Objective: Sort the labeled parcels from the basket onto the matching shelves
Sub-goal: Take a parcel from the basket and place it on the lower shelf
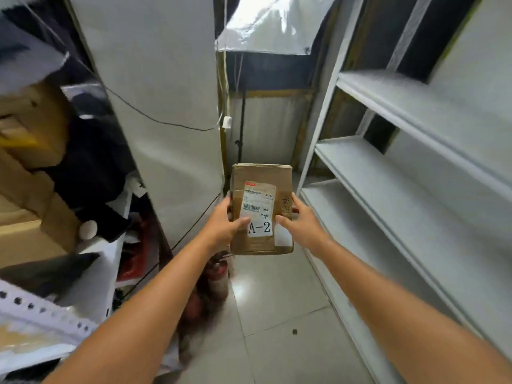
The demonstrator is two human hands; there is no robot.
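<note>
Head view, parcel gripped between both hands' fingers

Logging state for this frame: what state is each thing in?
parcel: closed, held in the air, A-2 label facing the camera.
left hand: grips the parcel's left edge, thumb on its front.
right hand: grips the parcel's right edge, thumb on its front.
white shelving: at right, parcel not yet on it.

Brown cardboard parcel with white black-lettered label; white shelves; pale grey tiled floor.
</note>
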